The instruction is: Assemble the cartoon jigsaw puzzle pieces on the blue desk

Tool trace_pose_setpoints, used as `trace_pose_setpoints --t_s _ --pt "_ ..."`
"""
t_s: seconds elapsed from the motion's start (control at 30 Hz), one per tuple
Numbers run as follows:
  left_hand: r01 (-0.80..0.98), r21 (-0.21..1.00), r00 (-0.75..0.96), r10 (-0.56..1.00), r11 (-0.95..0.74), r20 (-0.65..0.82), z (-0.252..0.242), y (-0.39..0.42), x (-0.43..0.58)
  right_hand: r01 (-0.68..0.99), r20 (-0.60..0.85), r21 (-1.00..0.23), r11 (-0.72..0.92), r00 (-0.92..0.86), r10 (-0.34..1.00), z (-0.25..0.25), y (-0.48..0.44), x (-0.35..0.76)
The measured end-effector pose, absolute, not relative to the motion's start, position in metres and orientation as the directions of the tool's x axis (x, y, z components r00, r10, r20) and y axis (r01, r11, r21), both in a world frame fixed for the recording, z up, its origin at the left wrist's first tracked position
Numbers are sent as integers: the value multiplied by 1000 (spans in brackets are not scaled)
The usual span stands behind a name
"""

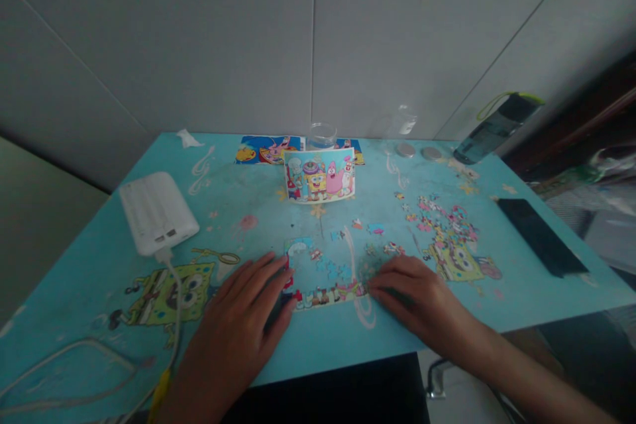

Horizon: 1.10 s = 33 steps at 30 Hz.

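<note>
A partly joined jigsaw puzzle (pixel 322 297) lies on the blue cartoon-printed table mat (pixel 268 358), with its bottom row and left side linked up. My left hand (pixel 248 311) rests over the left edge of the puzzle, fingers stretched out. At the lower right end of the row, my right hand (pixel 412 288) pinches with thumb and fingertips at what looks like a puzzle piece (pixel 366 289). Several loose pieces (pixel 332 269) lie inside and above the frame of the puzzle. Behind them a picture card (pixel 320 176) of the cartoon scene stands upright.
A pile of puzzle pieces (pixel 447 222) lies to the right, near a dark flat object (pixel 541 236). A white power bank (pixel 158 212) with a cable is at left. A clear jar (pixel 322 135), round lids (pixel 406 150) and a water bottle (pixel 497 129) stand toward the wall.
</note>
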<state>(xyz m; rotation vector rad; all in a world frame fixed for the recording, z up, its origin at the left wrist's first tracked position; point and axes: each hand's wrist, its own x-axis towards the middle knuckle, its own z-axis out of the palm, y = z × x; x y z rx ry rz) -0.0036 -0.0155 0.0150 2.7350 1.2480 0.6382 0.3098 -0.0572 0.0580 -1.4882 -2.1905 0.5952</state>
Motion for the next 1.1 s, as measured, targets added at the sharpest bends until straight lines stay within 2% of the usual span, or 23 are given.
trace_pose_setpoints --t_s 0.3,0.47,0.67,0.93,1.1 --pt "712 235 581 743 -662 332 15 -16 -4 806 99 -380 453 -452 887 57 -68 301" --pt "708 233 584 739 -666 337 15 -16 -4 794 125 -387 469 -458 880 58 -69 297" --pt "714 242 575 747 -657 333 15 -17 -4 789 254 -463 403 -317 914 56 -59 311" --pt "712 233 575 741 -662 347 16 -16 -3 897 340 -385 218 -83 937 56 -53 350" --pt "700 227 585 725 -678 364 13 -15 -4 932 295 -335 137 -34 955 52 -54 366"
